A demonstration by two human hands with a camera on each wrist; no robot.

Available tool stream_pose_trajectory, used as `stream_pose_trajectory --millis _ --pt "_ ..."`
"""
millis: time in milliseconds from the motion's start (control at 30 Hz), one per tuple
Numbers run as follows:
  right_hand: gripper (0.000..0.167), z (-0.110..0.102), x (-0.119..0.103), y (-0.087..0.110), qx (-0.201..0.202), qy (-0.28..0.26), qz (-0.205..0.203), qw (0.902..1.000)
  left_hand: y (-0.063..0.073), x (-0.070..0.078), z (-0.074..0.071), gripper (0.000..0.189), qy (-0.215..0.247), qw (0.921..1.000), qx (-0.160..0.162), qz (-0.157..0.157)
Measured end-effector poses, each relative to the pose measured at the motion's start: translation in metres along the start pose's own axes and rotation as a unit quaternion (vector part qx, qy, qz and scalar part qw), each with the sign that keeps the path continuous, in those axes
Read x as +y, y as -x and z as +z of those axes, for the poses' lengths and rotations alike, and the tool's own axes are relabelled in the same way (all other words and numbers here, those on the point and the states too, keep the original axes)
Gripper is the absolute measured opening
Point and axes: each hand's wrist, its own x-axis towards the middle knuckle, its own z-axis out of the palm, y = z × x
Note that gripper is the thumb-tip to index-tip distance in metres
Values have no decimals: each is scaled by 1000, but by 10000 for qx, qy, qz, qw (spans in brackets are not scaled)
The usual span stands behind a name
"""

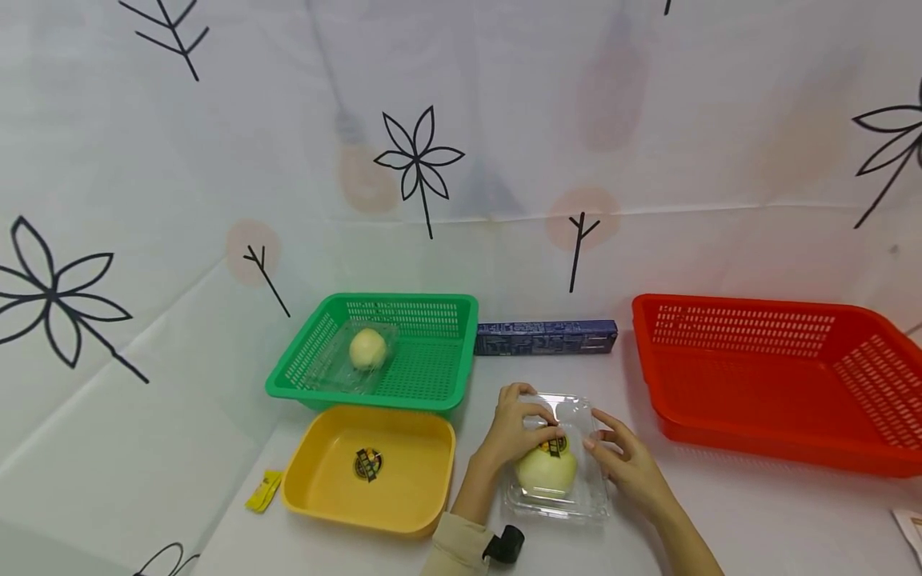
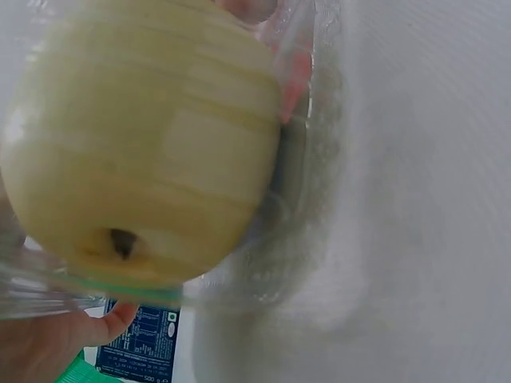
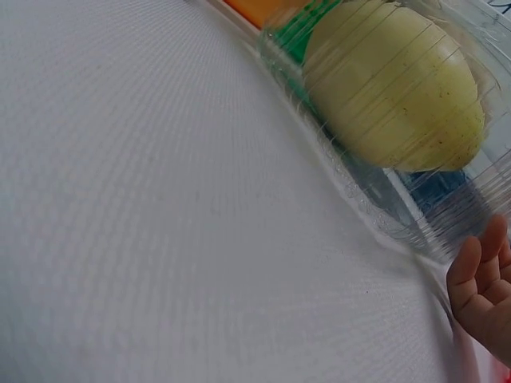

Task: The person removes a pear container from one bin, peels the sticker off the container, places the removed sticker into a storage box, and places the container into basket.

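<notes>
A clear plastic clamshell box (image 1: pixel 595 496) lies on the white table, with a large, pale yellow-green round fruit (image 1: pixel 546 474) inside. Near the fruit's far end, a round black and yellow sticker (image 1: pixel 555 448) shows on the lid. My left hand (image 1: pixel 517 426) rests over the box's left side, fingers spread across the lid and tips pressing beside the sticker. At the right side, my right hand (image 1: pixel 629 464) holds the box's edge between thumb and fingers. In the right wrist view, fingertips (image 3: pixel 465 267) curl close to the box's corner.
A yellow tray (image 1: pixel 317 496) with a similar sticker stands left. Behind it, a green basket (image 1: pixel 432 384) holds another boxed fruit (image 1: pixel 368 350). A dark blue carton (image 1: pixel 546 338) lies at the back, a red basket (image 1: pixel 742 392) stands right, and a yellow packet (image 1: pixel 264 491) lies far left.
</notes>
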Motion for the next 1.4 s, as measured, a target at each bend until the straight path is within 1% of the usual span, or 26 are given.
stream_pose_trajectory --millis 233,500,567,733,833,933,1033,1167,1400 --pt "56 1 -2 1 30 0 -73 10000 0 -1 -1 17 23 10000 -13 33" --pt "55 1 0 1 78 24 -118 9999 -1 0 -1 17 -38 9998 -165 -123" --pt "55 2 0 2 88 32 -137 9999 -1 1 -1 16 -37 9999 -130 -76" --pt "54 2 3 2 107 -48 -278 9995 0 2 0 13 -158 9998 75 137" --pt "54 2 3 2 108 -30 -261 9996 1 1 0 12 -103 9997 141 146" --pt "56 1 2 1 91 68 -114 9999 1 1 1 11 52 9998 151 126" --pt "56 0 1 0 84 146 -22 9999 0 0 2 13 144 9996 186 183" --pt "56 0 2 1 88 138 -57 9998 0 -1 1 14 133 9994 227 245" --pt "56 0 2 2 71 79 -71 9999 1 0 0 14 148 9995 164 215"
